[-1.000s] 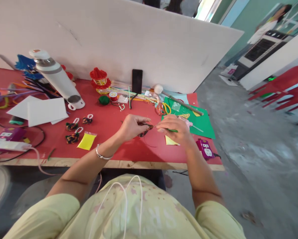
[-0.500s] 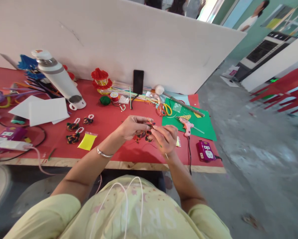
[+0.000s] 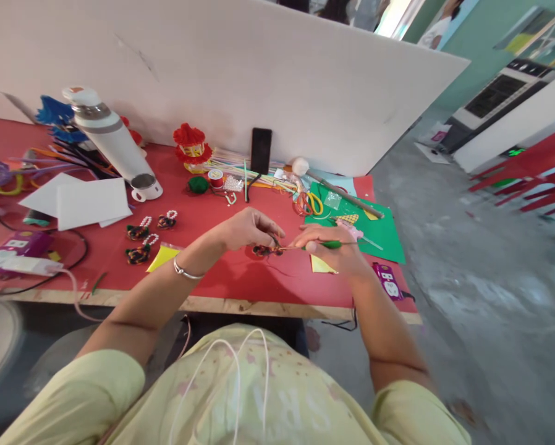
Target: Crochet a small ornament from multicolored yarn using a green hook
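My left hand [image 3: 250,230] is closed on a small crocheted piece [image 3: 261,250] in dark, red and orange yarn, which hangs under its fingertips. My right hand [image 3: 328,242] grips a thin crochet hook with a green handle [image 3: 332,245]; its shaft points left and meets the yarn piece. Fingers partly hide both the hook's tip and the work. Below the right hand lies a pale yellow packet [image 3: 322,264]. Three small yarn pieces with white bead loops, one of them a dark bundle [image 3: 138,254], rest left of my left forearm.
A white flask [image 3: 113,139], white cards [image 3: 92,204] and a purple power box [image 3: 15,250] stand left. A phone [image 3: 261,151] leans on the white partition. Scissors [image 3: 314,203], a pink glue gun [image 3: 350,228] and green sheet [image 3: 389,238] lie right, near another purple box [image 3: 389,281].
My right hand has moved right, away from my left hand, and turned so the hook lies nearly level. The yarn piece has dropped slightly lower. The yellow packet under my right hand shows more.
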Demonstrator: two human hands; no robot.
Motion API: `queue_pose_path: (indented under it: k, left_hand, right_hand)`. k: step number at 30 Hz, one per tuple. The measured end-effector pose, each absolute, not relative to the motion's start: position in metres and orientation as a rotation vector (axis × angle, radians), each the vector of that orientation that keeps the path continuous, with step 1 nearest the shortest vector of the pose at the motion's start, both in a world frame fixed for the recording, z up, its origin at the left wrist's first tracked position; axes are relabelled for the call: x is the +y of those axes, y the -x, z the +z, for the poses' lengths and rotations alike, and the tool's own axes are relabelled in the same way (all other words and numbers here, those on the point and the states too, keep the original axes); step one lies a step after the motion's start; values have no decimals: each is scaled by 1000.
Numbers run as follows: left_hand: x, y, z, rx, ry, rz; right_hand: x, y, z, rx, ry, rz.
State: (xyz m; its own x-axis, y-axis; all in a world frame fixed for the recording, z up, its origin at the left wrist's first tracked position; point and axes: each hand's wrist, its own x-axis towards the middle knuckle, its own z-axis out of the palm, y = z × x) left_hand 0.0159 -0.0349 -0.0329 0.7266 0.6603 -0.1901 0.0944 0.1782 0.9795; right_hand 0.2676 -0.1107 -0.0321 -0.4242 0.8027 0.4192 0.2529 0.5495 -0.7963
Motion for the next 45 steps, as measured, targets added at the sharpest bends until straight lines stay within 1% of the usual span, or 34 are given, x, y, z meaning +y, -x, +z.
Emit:
queue_pose_path:
  k: [2, 3, 5, 7, 11, 15, 18, 21, 24, 26, 27, 29, 31, 32, 33, 35, 37, 39, 42, 45]
  left_hand:
    - [-39, -22, -35, 632, -1269, 458]
    - [-41, -25, -37, 613, -1213, 494]
    - [-45, -30, -42, 607, -1103, 595]
    - [-48, -32, -48, 632, -1029, 662]
    - [-53, -33, -54, 659, -953, 704]
    - [-64, -46, -64, 750, -978, 999]
    - [-75, -58, -72, 807, -989, 1125]
    - [-79, -61, -74, 752, -890, 1044]
    - [-75, -57, -71, 739, -898, 971]
    - [-72, -54, -70, 793, -955, 1030]
    - [-71, -53, -69, 815, -963, 1058]
    - [-70, -53, -69, 810, -906, 1028]
    - [-69, -51, -67, 740, -805, 900]
    - [-68, -49, -65, 699, -770, 821]
    - [-66, -46, -63, 668, -755, 760]
    - [-61, -38, -58, 646, -776, 701]
    - [-56, -30, -52, 666, -844, 695]
    - [-51, -23, -48, 696, -925, 698]
    - [-48, -20, -46, 718, -1023, 690]
    - [-48, -20, -47, 724, -1068, 664]
  right_hand:
    - [-112, -260, -49, -1692, 805, 1006]
    - [-113, -254, -59, -1549, 786, 978]
    - [-115, -240, -80, -1425, 818, 815]
    - [-120, -228, -94, -1437, 855, 608]
    - [-128, -215, -102, -1441, 912, 341]
    - [-129, -208, -108, -1554, 1024, 83]
    - [-128, -201, -121, -1562, 1070, -162]
    - [-127, -201, -130, -1475, 1008, -214]
    - [-125, -210, -124, -1514, 970, 1]
    - [-123, -215, -117, -1601, 993, 83]
    - [-122, -216, -116, -1637, 1013, 35]
    - [-121, -214, -117, -1663, 1037, -207]
    - [-121, -210, -121, -1605, 1035, -403]
    - [-120, -209, -123, -1574, 1024, -411]
    - [-120, -209, -123, -1558, 1005, -353]
    - [-118, -216, -117, -1587, 944, -94]
    - [-115, -229, -102, -1672, 860, 224]
    - [-113, -243, -83, -1744, 790, 401]
    - [-111, -258, -59, -1830, 769, 482]
    - [-111, -265, -49, -1902, 786, 489]
